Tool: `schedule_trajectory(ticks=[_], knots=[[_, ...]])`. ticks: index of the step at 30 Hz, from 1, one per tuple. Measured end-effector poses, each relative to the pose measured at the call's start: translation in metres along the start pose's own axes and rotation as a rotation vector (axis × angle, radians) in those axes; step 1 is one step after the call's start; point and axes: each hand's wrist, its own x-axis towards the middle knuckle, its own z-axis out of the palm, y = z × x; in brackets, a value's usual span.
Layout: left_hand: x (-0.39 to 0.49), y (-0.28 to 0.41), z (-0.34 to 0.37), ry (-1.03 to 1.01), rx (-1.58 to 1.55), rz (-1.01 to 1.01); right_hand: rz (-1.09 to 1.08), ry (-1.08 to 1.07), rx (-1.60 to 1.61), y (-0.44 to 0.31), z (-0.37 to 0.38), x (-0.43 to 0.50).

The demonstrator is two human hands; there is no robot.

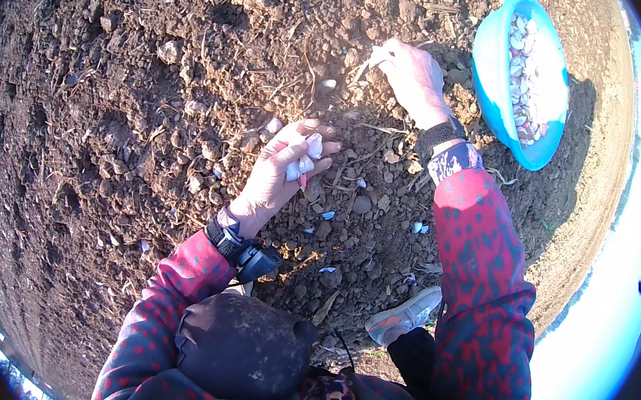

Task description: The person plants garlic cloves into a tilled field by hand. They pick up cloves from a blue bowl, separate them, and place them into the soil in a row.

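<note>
My left hand [277, 166] is palm up just above the soil, holding several garlic cloves [307, 160] on its fingers under the thumb. My right hand [413, 75] reaches down to the ground farther ahead, thumb and fingers drawn together. Bright sunlight washes out its fingertips, so whether they pinch a clove or a bit of straw cannot be told. Between the two hands a pale clove [328, 84] lies on the soil [241, 63]. Another clove [274, 125] rests right beside my left fingers.
A blue plastic basin [491, 83], tilted in the view and holding many garlic cloves [524, 75], stands beyond my right hand. Loose cloves [418, 228] and skins are scattered nearby. My shoe [407, 314] and dark-covered knee [243, 347] are close below. Clods and dry straw litter the ground.
</note>
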Motion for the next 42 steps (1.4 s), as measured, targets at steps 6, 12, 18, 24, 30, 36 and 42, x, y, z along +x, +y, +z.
schedule_trajectory(ticks=[6,12,18,24,30,36,42], knots=[[0.003,-0.001,-0.004,-0.050,0.000,-0.018,-0.061,-0.103,-0.148,0.012,-0.006,0.005],[0.007,0.004,-0.008,-0.133,-0.155,-0.082,-0.057,0.020,-0.327,0.018,0.020,0.035],[0.005,0.008,-0.002,-0.147,-0.130,-0.064,0.233,0.008,0.153,-0.016,0.001,-0.001],[-0.015,-0.002,-0.001,-0.088,-0.008,-0.072,-0.009,0.120,0.435,-0.113,0.027,-0.158],[-0.055,-0.029,-0.001,0.156,-0.086,-0.295,-0.010,0.166,0.488,-0.117,0.053,-0.209],[-0.056,-0.044,0.006,-0.055,-0.215,-0.325,0.244,0.169,0.631,-0.079,0.030,-0.224],[-0.040,-0.047,0.011,-0.084,-0.088,-0.385,0.370,0.376,0.459,0.009,0.037,-0.183]])
